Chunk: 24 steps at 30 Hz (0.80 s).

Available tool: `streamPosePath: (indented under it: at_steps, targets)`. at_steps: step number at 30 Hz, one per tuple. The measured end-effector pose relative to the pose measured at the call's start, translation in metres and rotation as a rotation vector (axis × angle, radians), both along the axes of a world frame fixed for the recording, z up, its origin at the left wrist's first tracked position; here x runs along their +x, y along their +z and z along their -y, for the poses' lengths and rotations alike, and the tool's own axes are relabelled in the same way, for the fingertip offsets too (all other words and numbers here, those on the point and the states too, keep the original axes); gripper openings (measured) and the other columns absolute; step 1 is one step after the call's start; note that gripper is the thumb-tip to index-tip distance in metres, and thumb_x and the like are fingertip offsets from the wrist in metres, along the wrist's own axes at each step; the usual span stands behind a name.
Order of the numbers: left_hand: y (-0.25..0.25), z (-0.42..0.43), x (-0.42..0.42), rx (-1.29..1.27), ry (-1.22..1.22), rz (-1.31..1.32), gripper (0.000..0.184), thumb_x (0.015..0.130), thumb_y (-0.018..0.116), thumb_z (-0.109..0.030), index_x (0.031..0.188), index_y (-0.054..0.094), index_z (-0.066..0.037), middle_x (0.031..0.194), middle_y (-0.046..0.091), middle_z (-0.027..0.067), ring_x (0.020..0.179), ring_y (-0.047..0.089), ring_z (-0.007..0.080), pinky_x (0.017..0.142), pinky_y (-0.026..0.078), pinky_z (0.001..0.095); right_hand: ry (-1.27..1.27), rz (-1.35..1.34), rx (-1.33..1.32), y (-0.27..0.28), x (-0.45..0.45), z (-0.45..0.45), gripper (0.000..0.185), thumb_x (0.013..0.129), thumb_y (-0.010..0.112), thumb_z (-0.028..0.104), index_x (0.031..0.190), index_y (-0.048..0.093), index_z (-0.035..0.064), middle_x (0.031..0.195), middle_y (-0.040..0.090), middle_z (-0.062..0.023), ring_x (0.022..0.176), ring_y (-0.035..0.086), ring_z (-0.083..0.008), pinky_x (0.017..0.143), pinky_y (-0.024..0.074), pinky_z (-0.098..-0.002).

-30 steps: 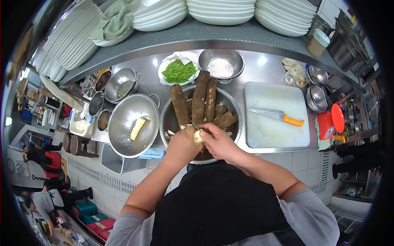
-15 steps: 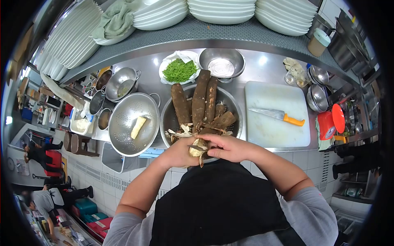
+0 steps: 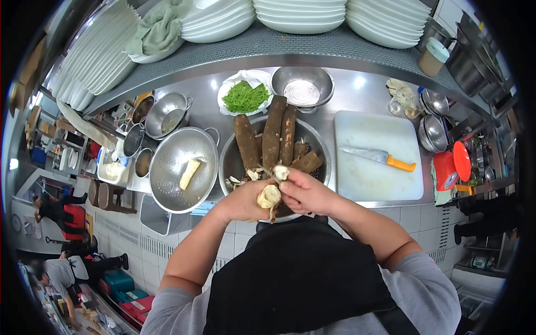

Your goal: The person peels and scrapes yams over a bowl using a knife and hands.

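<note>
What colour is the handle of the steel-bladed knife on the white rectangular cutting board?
The knife handle is orange-yellow, visible in the head view.

Bright, even white light across the counter here, and two hot spots glare off that silvery stainless-steel surface (image 3: pixel 357 99)! The long grey perforated metal shelf (image 3: pixel 240 47) bows like an arch (wide-lens distortion, that), black swallows the corners, and the far-left background looks soft.

Both arms (image 3: pixel 192 254) angle inward, the hands (image 3: pixel 245 201) near each other, fingers (image 3: pixel 294 192) curled.
</note>
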State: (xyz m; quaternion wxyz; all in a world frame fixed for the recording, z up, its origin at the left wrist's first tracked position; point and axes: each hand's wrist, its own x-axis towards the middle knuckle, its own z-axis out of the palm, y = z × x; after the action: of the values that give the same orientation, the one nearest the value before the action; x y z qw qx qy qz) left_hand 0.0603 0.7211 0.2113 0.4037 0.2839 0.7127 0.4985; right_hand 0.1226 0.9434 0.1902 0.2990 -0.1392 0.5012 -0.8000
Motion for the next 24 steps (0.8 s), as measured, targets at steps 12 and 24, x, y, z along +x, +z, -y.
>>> streamPosePath:
  at_steps: [12,24]
  targets:
    - [-0.035,0.0,-0.005,0.27,0.325,0.071,0.048,0.08,0.062,0.002,0.125,0.048,-0.006,0.104,0.058,0.0048,0.099,0.058,0.0156,0.088,0.05,0.0309,-0.381,-0.231,0.604,0.003,-0.003,-0.002,0.048,0.105,0.052,0.03,0.146,0.041,0.006,0.083,0.062,-0.0093,0.07,0.06,-0.0169,0.071,0.0511,-0.0323]
    - [-0.023,-0.04,0.033,0.556,0.743,0.314,0.065,0.083,0.053,0.003,0.143,0.029,-0.005,0.126,0.05,0.0112,0.116,0.053,0.02,0.099,0.045,0.033,-0.44,-0.29,0.499,0.002,0.004,0.03,0.049,0.108,0.045,0.023,0.154,0.037,0.0092,0.076,0.059,-0.006,0.069,0.058,-0.0155,0.069,0.0485,-0.0307]
